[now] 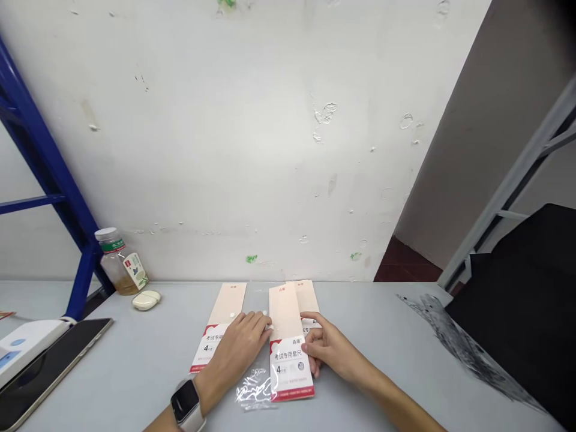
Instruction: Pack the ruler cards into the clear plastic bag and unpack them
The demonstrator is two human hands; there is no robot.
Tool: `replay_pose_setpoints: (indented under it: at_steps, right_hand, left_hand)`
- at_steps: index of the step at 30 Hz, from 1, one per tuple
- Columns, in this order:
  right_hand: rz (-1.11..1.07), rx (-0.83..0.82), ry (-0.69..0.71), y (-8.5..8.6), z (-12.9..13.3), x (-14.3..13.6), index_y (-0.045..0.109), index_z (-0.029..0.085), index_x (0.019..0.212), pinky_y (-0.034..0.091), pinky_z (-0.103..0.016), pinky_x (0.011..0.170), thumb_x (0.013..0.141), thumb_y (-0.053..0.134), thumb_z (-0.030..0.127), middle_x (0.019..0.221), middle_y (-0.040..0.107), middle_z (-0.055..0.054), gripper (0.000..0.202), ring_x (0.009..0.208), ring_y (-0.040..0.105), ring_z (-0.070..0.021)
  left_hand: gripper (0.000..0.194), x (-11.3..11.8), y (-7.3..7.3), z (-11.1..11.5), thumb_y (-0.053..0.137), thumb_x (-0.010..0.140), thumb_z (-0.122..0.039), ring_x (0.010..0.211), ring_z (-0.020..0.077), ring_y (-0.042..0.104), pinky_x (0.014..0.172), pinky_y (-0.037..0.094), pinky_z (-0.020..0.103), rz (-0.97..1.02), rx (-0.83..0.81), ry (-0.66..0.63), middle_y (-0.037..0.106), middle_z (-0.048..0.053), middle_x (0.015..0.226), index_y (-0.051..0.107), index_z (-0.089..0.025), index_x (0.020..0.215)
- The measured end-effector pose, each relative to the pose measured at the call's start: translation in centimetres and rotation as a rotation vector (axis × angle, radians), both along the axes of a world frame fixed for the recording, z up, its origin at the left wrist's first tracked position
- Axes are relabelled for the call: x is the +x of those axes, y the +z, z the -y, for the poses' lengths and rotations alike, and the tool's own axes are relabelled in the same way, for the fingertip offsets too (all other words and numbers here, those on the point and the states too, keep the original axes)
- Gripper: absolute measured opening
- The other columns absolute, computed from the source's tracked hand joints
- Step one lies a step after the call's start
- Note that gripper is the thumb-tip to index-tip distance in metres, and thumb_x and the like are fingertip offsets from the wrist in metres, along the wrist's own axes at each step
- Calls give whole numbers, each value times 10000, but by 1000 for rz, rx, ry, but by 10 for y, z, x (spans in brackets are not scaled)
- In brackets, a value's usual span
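Observation:
A cream-and-white ruler-set packet [288, 366] with red trim and printed Chinese text lies slightly tilted in front of me. My right hand [330, 348] grips its right edge, thumb on top and other fingers curled beside and partly under it. Between the packets lies a clear plastic sleeve [256, 390]. My left hand [245, 342] rests over it with curled fingers, fingertips at the middle packet's left edge. A similar packet [209, 351] lies partly under my left hand. Another packet [308, 298] lies behind the middle one, partly covered by it and my right hand.
A jar [123, 264] and a small cream oval case [146, 300] stand at the back left. A phone [56, 366] leans on a white device [27, 342]. Black fabric [522, 300] covers the right side. A white wall [270, 150] borders the table's back edge.

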State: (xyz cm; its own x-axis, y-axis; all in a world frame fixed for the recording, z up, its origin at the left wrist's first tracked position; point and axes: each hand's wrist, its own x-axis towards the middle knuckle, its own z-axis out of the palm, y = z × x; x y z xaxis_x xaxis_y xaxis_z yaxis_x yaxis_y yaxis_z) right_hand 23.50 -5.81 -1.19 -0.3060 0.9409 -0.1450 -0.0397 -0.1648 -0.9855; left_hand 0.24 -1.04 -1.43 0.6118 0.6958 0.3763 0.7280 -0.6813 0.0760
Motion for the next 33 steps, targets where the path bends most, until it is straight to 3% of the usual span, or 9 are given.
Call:
replay_pose_setpoints:
  at_steps: [5,10,13,15,17,19,25,28,33]
  right_hand:
    - [-30,12,12,-9,1,-8,383,264,1285,517,-299,535,755,702,407,762,582,72,635,519,623,-128]
    - [-73,10,-22,-3,-1,-5,398,260,1268,495,-282,536,733,733,404,737,568,79,648,516,596,-114]
    - [-99,6,-49,5,-2,0,402,267,1276,490,-287,563,721,753,426,745,568,75,676,533,587,-113]
    - [-114,19,-55,8,-2,2,403,266,1283,486,-289,565,714,762,444,745,571,69,696,542,584,-118]
    - [-131,35,-45,9,-2,2,408,266,1283,487,-292,566,713,764,449,747,580,62,696,548,587,-122]
    - [-145,40,-29,9,-2,0,413,270,1280,495,-297,582,718,764,444,750,593,58,685,561,599,-126]
    - [-161,15,-17,6,0,-4,425,267,1270,518,-317,597,690,788,437,752,611,61,705,566,629,-139]
    - [-161,13,8,4,0,-4,420,267,1282,526,-319,597,706,780,429,749,622,56,698,569,640,-144]
    - [-183,32,76,4,3,-6,436,252,1284,554,-341,633,745,762,424,777,647,30,653,619,675,-165]
  left_hand:
    - [301,1,3,3,318,1026,-295,728,199,566,701,416,355,71,-11,-28,642,25,841,588,-222,916]
    - [197,-4,13,4,413,982,-317,1009,241,564,838,460,395,327,-93,60,600,60,1130,559,-251,1097]
    - [233,-11,13,-1,453,945,-374,989,225,590,786,501,354,565,-308,164,561,68,1172,543,-254,1123]
    - [285,-16,11,-5,487,915,-437,845,199,618,702,502,321,694,-543,194,604,45,1015,533,-246,1122]
    - [344,-19,11,-6,526,885,-478,733,186,613,668,482,301,783,-755,173,602,-11,778,527,-235,1128]
    - [377,-17,13,-5,578,848,-489,697,181,609,659,466,288,856,-880,122,593,-37,699,535,-232,1120]
    - [431,-6,20,3,665,765,-503,718,173,640,651,498,296,979,-1022,-9,645,40,1098,544,-235,1081]
    - [418,-4,21,4,676,774,-487,764,182,643,687,504,302,971,-1034,-35,638,46,1094,548,-231,1078]
    - [371,-6,22,7,680,800,-444,747,176,625,662,479,287,930,-1070,-98,637,2,910,561,-237,1085]
